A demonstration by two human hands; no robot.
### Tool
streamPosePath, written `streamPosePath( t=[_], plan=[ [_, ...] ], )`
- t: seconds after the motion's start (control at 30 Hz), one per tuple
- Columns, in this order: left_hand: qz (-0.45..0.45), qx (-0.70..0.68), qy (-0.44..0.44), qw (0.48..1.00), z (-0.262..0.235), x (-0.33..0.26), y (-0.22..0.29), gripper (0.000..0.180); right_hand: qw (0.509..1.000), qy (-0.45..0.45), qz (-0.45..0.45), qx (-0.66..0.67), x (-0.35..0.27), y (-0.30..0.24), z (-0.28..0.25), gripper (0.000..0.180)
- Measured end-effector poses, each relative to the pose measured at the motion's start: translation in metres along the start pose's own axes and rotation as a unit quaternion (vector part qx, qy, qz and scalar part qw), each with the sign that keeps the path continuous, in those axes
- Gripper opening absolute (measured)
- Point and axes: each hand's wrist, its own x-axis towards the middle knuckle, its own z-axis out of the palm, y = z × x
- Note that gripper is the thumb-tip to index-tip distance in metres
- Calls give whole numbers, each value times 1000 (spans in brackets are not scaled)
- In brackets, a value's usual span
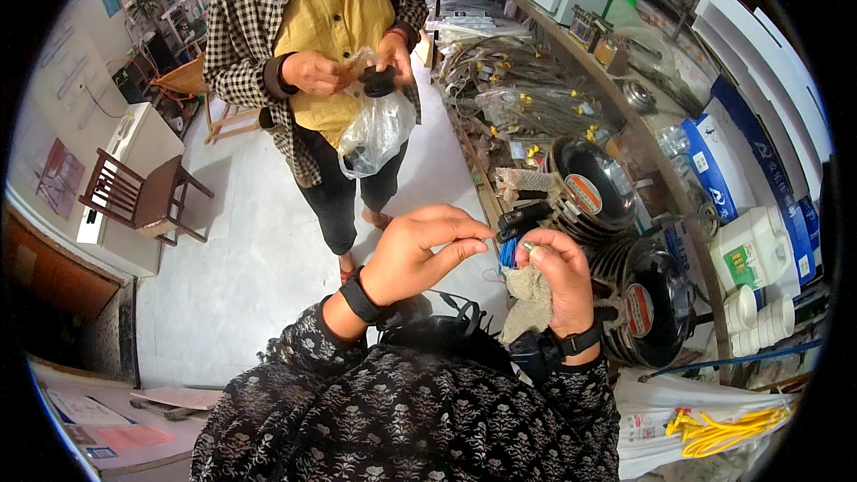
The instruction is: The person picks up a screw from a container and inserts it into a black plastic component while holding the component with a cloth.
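Note:
In front of my body, my left hand (420,254) is held in a pinch, its thumb and fingertips almost meeting. Anything between those tips is too small to make out. My right hand (564,278) is closed, with thumb and index finger on a small shiny metal piece (529,248). Beside those fingers is a bundle of blue wire (508,253), with black plastic parts (522,219) just beyond it. A beige, rough-looking cloth (528,296) hangs below the right fingers; whether the palm grips it is hidden.
Facing me, a person in a checked jacket (239,45) handles a clear plastic bag (382,134) with black items. Shelving on the right carries bagged cables (536,112) and black round pans (594,187). A wooden chair (143,196) stands left. Yellow cord (732,428) lies lower right.

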Motion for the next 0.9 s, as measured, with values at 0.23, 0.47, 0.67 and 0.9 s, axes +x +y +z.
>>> streamPosePath(
  t=[0.23,0.47,0.67,0.9],
  plan=[
    [-8,14,-3,1000,0,-4,-3,16,999,10,-42,-4,-9,-5,-1,19],
    [-10,10,-12,1000,0,-3,-1,16,999,19,-29,9,-15,-9,1,19],
    [-17,1,-14,1000,0,-4,-1,16,999,17,-30,14,-17,-8,2,19],
    [0,13,-19,1000,-1,-3,-1,15,1000,20,-19,4,-18,-9,2,19]
  ],
)
